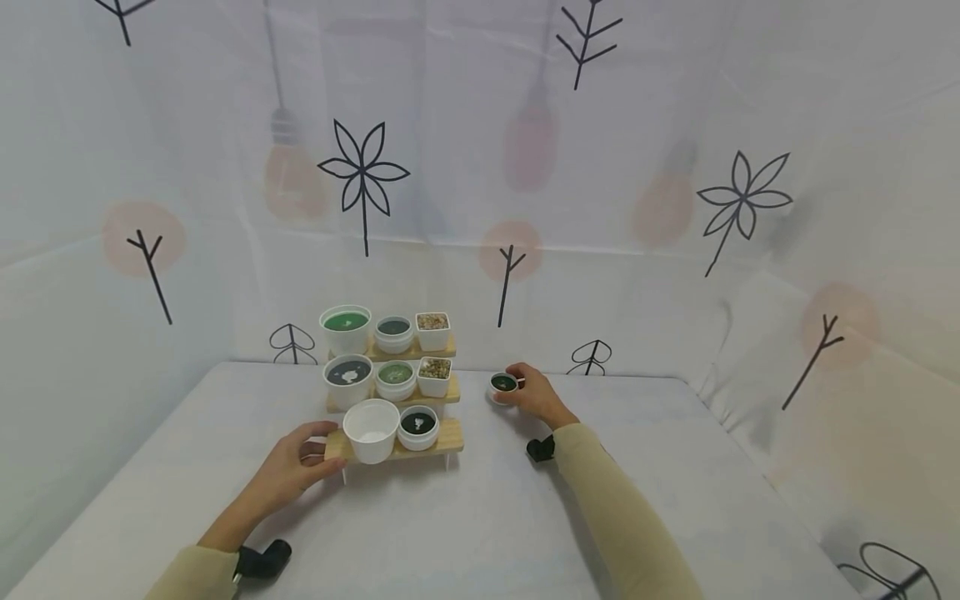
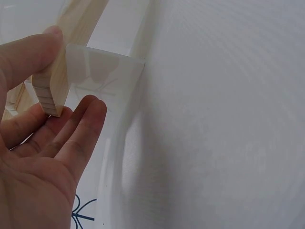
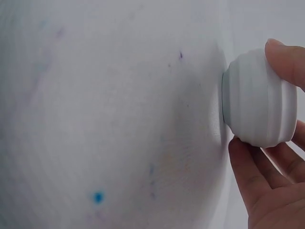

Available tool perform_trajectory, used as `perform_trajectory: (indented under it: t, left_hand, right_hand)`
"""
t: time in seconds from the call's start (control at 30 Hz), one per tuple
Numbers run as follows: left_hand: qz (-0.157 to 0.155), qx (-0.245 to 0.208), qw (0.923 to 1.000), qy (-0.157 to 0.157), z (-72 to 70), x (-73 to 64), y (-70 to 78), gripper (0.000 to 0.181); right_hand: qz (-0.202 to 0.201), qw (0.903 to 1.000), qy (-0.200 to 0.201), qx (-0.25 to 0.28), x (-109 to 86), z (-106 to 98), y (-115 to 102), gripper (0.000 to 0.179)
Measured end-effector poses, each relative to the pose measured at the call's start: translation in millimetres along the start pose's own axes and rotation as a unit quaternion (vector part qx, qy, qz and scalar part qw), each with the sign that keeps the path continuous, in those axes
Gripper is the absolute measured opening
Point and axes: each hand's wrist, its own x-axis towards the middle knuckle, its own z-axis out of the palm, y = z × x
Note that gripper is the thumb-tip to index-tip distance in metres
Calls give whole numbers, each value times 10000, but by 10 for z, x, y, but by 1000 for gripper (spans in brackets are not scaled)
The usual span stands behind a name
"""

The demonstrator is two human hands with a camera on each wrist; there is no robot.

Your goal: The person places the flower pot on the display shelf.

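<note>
My left hand (image 1: 288, 468) grips the left end of the lowest wooden board of a three-tier stand (image 1: 452, 435). In the left wrist view the thumb lies over the board end (image 2: 53, 93) and fingertips touch it from beneath. On that board sit a large white cup (image 1: 372, 427) with a pale inside and a small round bowl (image 1: 418, 427) with dark contents. To the right of the stand, my right hand (image 1: 542, 398) holds a small white ribbed bowl (image 3: 259, 100) with dark green contents. It is at the table surface; whether it touches is unclear.
The middle tier bears a grey-filled cup (image 1: 348, 382), a green-filled bowl (image 1: 396, 380) and a square cup (image 1: 435, 377). On the top tier stand a green-filled cup (image 1: 346, 332), a round bowl (image 1: 393, 335) and another square cup (image 1: 432, 332). A patterned white cloth (image 1: 450, 167) hangs behind the table (image 1: 450, 533).
</note>
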Motion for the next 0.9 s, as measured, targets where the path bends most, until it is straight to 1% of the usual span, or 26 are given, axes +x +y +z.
perform_trajectory:
  t: [0.27, 0.47, 0.53, 0.77, 0.9]
  left_hand:
    - [-42, -28, 10000, -12, 8, 5, 6, 69]
    - [-60, 21, 10000, 17, -1, 4, -2, 69]
    - [-22, 15, 10000, 10, -5, -1, -8, 69]
    - [11, -27, 10000, 5, -2, -3, -20, 68]
    - [12, 17, 10000, 3, -1, 8, -16, 67]
  right_hand:
    - [30, 10000, 77, 26, -22, 7, -15, 63]
    - [-274, 9996, 42, 111, -90, 20, -113, 62]
    - [-369, 9992, 24, 124, -126, 28, -140, 62]
    - [-574, 9983, 58, -41, -297, 32, -249, 63]
    - [-794, 9967, 110, -90, -388, 16, -291, 63]
